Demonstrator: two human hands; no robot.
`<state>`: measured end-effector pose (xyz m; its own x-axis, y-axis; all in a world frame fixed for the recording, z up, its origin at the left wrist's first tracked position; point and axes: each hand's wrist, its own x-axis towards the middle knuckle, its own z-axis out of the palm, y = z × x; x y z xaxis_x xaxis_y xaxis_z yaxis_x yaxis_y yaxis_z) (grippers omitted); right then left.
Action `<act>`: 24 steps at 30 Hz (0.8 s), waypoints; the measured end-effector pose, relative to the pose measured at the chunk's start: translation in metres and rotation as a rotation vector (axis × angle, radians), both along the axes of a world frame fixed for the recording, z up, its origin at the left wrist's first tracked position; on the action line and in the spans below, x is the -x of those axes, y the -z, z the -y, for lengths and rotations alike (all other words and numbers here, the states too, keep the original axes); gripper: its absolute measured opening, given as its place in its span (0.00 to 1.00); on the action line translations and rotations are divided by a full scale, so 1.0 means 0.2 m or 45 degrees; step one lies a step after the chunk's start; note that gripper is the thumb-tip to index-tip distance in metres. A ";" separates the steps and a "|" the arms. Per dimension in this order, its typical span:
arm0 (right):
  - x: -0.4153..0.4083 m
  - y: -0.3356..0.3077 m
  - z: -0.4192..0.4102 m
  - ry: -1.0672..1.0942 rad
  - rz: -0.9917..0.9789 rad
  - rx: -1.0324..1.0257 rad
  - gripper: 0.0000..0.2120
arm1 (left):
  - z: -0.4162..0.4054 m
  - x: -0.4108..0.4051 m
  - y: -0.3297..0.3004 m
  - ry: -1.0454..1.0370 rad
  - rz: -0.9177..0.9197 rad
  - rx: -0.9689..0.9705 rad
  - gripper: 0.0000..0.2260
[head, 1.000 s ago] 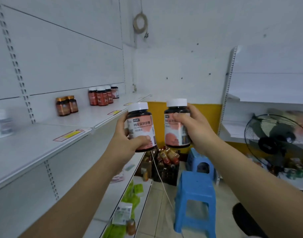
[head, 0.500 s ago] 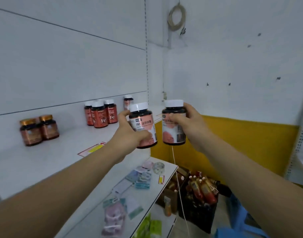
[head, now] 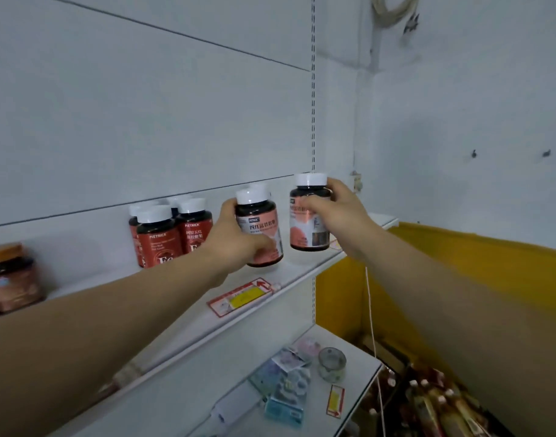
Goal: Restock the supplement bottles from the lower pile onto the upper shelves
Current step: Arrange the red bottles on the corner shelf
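- Two bare forearms reach up and forward to a white metal upper shelf [head: 305,272] fixed to a white panelled wall.
- The left hand [head: 235,241] has its grip clamped round a dark glass supplement bottle with a white cap and a pink label [head: 259,227], fingers wrapped behind it and the thumb across the lower label.
- The right hand [head: 336,212] has its grip clamped from the right side on a second dark white-capped bottle with a pink and white label [head: 308,212].
- Both bottles stand upright, long axis vertical, caps up. They are side by side and just apart, the left one slightly lower in view.
- The key relation: each bottle sits over the shelf's front strip, with the shelf surface directly beneath. The left bottle's base looks to be at or just above the shelf; the right bottle's base seems to hover over the shelf near its right end. Whether either touches cannot be told.
- To the left, just beside the left hand, stands a cluster of dark bottles with white caps and red labels [head: 172,238]. Another white cap [head: 260,186] shows behind the left bottle.
- At the far left stands an amber jar with a copper lid [head: 11,279].
- My judgement: the next move is a short straight lowering, the left hand minding the red-labelled cluster.
- A red and yellow price tag [head: 243,296] sits on the shelf edge below the hands.
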<state>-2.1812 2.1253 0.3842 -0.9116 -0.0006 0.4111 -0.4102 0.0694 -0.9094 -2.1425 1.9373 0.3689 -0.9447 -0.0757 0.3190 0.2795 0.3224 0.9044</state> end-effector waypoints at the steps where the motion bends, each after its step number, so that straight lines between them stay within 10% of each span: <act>1: 0.08 0.01 0.00 -0.016 0.014 -0.023 0.19 | 0.00 0.05 0.01 -0.016 0.019 0.015 0.36; 24: 1.55 0.10 0.08 -0.655 0.013 -0.474 0.30 | -0.24 0.88 0.16 -0.599 0.051 0.229 0.36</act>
